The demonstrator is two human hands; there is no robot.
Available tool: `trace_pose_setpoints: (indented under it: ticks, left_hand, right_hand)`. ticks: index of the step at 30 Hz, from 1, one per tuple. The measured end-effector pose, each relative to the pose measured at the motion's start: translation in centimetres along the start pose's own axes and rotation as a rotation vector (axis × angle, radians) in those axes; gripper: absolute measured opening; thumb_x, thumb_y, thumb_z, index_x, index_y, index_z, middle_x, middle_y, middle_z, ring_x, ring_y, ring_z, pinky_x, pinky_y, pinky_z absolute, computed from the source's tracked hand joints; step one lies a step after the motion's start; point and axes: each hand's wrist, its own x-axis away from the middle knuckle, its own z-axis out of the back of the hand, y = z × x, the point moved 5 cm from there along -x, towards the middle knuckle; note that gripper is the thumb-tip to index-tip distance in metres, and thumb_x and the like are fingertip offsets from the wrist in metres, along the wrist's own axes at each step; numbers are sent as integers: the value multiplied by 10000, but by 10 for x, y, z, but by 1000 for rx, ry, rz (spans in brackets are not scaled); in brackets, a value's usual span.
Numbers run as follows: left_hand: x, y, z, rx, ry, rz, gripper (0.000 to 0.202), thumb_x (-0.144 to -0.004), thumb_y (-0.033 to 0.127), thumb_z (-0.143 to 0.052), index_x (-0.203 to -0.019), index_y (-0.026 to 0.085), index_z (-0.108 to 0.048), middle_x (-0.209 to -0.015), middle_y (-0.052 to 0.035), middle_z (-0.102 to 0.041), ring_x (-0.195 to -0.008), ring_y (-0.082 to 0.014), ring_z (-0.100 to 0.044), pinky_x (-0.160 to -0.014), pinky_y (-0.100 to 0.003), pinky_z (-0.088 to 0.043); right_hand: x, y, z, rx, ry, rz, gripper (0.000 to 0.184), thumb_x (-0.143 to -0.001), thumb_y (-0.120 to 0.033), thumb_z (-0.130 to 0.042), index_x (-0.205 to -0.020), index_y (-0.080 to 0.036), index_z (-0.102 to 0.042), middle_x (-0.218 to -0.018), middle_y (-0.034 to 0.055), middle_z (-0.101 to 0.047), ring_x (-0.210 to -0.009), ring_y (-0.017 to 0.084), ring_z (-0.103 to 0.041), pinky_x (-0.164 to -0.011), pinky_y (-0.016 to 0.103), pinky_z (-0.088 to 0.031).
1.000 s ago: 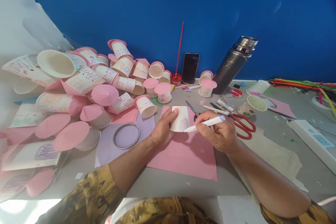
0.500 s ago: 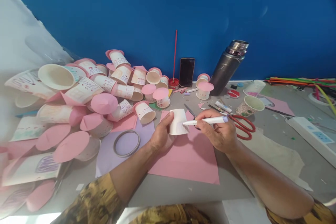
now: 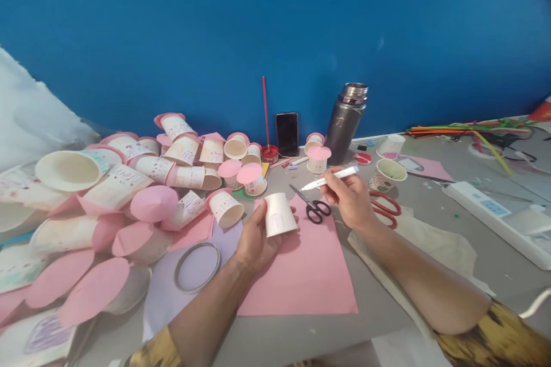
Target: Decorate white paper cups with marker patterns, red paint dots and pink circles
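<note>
My left hand [image 3: 257,239] is closed around a white paper cup [image 3: 279,215], which is upside down and slightly tilted, with a faint purple outline on its side. In my right hand [image 3: 350,198] is a white marker pen [image 3: 329,178], its tip pointing left and apart from the cup. Below the hands lies a sheet of pink paper [image 3: 301,281]. Black-handled scissors [image 3: 317,211] rest between the cup and my right hand. Red-handled scissors [image 3: 385,208] are partly hidden behind my right hand.
Many decorated paper cups with pink paper discs [image 3: 152,203] pile up on the left. A grey ring [image 3: 176,275] lies on purple paper. At the back stand a phone [image 3: 287,133] and a dark flask [image 3: 344,126]. A power strip [image 3: 495,218] is on the right.
My right hand has drawn the marker up and away from the cup. The cup has turned and tilted in my left hand, showing the purple mark. The view has shifted right and upward.
</note>
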Motion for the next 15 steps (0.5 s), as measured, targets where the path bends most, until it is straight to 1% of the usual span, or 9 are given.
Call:
trace_pose_setpoints:
  ticks: [2, 4, 8, 11, 13, 15]
  left_hand:
    - [2, 1, 0, -4, 38, -16, 443, -1063, 425, -443, -1246, 78, -650, -890, -151, -759, -756, -269, -756, -763, -439, -645]
    - [4, 3, 0, -18, 88, -46, 402, -1055, 366, -477, -1281, 76, -640, -871, -144, -764, -749, -254, -762, -754, -403, -650]
    - [6, 6, 0, -21, 157, -41, 409, -1050, 333, -499, -1355, 93, -627, -920, -150, -791, -781, -245, -786, -752, -371, -667]
    - [7, 8, -3, -10, 151, -18, 438, -1048, 304, -488, -1414, 88, -596, -937, -167, -800, -798, -259, -796, -764, -394, -675]
    - [8, 7, -4, -21, 159, 13, 478, -1040, 301, -483, -1455, 79, -568, -915, -179, -800, -764, -280, -794, -734, -428, -677]
    - [10, 6, -3, -35, 165, 38, 512, -1024, 291, -500, -1493, 88, -543, -912, -182, -805, -743, -291, -792, -698, -431, -676]
  right_hand:
    - [-8, 6, 3, -60, 28, -64, 463, -714, -583, -867, -819, -186, -653, -580, -36, -625, -425, 58, -428, -399, 205, -266]
    - [-13, 9, 5, -79, 36, -87, 479, -692, -598, -866, -786, -181, -651, -568, -26, -623, -415, 58, -413, -386, 207, -229]
    - [-21, 16, 8, -117, 50, -120, 484, -668, -606, -855, -723, -181, -630, -550, -23, -612, -400, 52, -397, -381, 205, -209]
    - [-26, 23, 11, -149, 51, -157, 480, -657, -602, -848, -700, -182, -621, -516, -36, -585, -383, 43, -370, -379, 200, -195]
    - [-29, 28, 12, -176, 50, -194, 472, -651, -595, -843, -705, -184, -617, -490, -51, -559, -371, 40, -346, -374, 196, -176]
    - [-31, 33, 12, -202, 45, -229, 466, -639, -580, -848, -701, -187, -606, -470, -62, -544, -363, 38, -334, -373, 192, -163]
